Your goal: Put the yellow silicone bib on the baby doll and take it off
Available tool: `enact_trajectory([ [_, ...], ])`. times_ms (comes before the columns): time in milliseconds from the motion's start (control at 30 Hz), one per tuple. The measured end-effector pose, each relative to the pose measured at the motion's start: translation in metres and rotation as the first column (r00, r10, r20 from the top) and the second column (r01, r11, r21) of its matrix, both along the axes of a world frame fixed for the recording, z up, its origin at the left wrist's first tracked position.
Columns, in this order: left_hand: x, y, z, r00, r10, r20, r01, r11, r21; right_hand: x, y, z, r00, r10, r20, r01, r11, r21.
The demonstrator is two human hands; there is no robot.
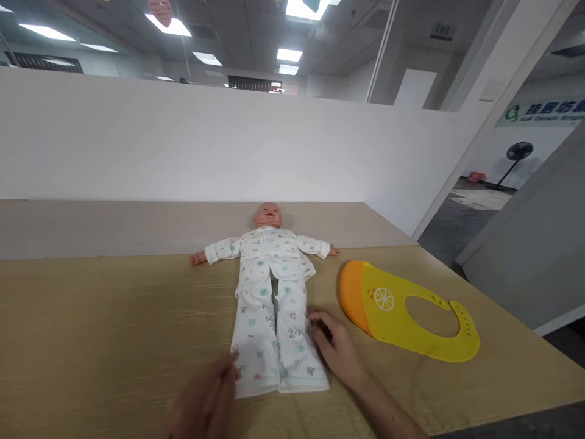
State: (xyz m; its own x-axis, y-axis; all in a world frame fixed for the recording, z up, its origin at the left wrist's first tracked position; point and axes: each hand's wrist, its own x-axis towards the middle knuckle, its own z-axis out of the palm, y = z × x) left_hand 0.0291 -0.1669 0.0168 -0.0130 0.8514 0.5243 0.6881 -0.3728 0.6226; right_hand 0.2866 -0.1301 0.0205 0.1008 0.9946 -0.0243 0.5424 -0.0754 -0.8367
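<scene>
The wooden table (91,317) carries a baby doll (269,286) in white printed pyjamas, lying face up at mid-table, head toward the far edge. A yellow and orange silicone bib (402,311) lies flat nearer the right edge. At the near edge, the right hand (336,347) rests open, fingers touching the right trouser leg; the left hand (208,396), open, touches the left cuff.

One plastic baby doll in white printed pyjamas (270,286), one yellow-and-orange silicone bib (402,314), one long wooden table (105,323), two bare hands: left hand (208,399), right hand (336,347).
</scene>
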Motion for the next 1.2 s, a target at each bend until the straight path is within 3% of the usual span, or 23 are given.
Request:
enact_trajectory([
  [100, -0.017, 0.053, 0.019, 0.989, 0.119, 0.091, -0.090, 0.958, -0.272, 0.006, 0.007, -0.001, 0.987, -0.160, 0.005, 0.160, 0.987, -0.025],
  [167, -0.023, 0.090, 0.027, 0.996, 0.055, 0.067, -0.031, 0.948, -0.318, 0.014, 0.016, 0.005, 0.976, -0.212, 0.049, 0.214, 0.976, -0.040],
  [300, -0.026, 0.147, 0.031, 0.989, 0.083, -0.126, -0.123, 0.925, -0.359, 0.035, 0.057, 0.027, 0.931, -0.154, 0.330, 0.171, 0.985, -0.023],
  [433, -0.024, 0.193, 0.019, 0.930, 0.049, -0.363, -0.129, 0.971, -0.199, 0.049, 0.119, 0.039, 0.680, -0.181, 0.710, 0.185, 0.980, 0.073],
  [533, -0.024, 0.225, 0.007, 0.826, 0.092, -0.556, -0.116, 0.993, -0.008, 0.055, 0.159, 0.032, 0.510, -0.129, 0.850, 0.146, 0.987, 0.062],
  [700, -0.037, 0.264, 0.002, 0.665, 0.115, -0.738, -0.142, 0.990, 0.026, 0.069, 0.193, 0.013, 0.415, -0.028, 0.909, 0.057, 0.998, 0.005],
  [833, -0.051, 0.280, 0.000, 0.652, 0.079, -0.754, -0.072, 0.997, 0.043, 0.082, 0.198, 0.010, 0.381, -0.014, 0.925, -0.017, 1.000, 0.022],
  [933, -0.054, 0.277, -0.007, 0.707, 0.126, -0.696, -0.034, 0.989, 0.144, 0.080, 0.193, 0.009, 0.388, -0.044, 0.921, -0.030, 0.998, 0.060],
  [1000, -0.053, 0.265, -0.013, 0.753, 0.186, -0.632, -0.030, 0.968, 0.249, 0.073, 0.183, 0.007, 0.403, -0.081, 0.911, -0.042, 0.993, 0.107],
  [1067, -0.049, 0.245, -0.017, 0.789, 0.170, -0.591, 0.039, 0.945, 0.324, 0.064, 0.167, 0.006, 0.438, -0.100, 0.894, -0.068, 0.987, 0.144],
  [1200, -0.034, 0.195, -0.017, 0.808, -0.061, -0.587, 0.270, 0.923, 0.275, 0.050, 0.126, 0.012, 0.553, -0.017, 0.833, -0.132, 0.985, 0.107],
])
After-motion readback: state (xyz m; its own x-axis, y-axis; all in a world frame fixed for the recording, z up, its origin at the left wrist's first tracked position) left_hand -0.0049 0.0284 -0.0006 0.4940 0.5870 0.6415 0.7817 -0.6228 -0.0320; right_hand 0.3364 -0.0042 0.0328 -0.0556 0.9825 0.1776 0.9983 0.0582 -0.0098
